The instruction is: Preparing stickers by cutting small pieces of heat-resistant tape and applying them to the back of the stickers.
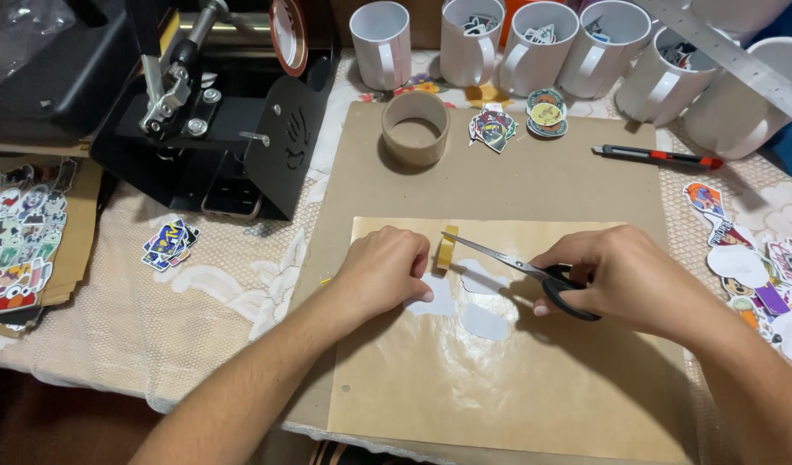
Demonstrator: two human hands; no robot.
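My right hand [624, 275] grips black-handled scissors [516, 264], their blades pointing left at a small strip of yellowish tape [447, 247]. My left hand [385, 271] is curled, with its fingertips holding that strip and pressing on a glossy tan sheet [499, 379]. Under and between the hands lie white cut-out shapes [484, 320], face down on the sheet. The sheet rests on a brown board [534, 176].
A tape roll [416, 128], sticker piles [494, 127] and a red-black utility knife [657, 156] lie on the board. White mugs [467, 41] line the back, with a metal ruler [740, 60]. A black mug press [219, 116] stands left; more stickers [745, 258] lie right, and a sticker sheet [17, 237] lies far left.
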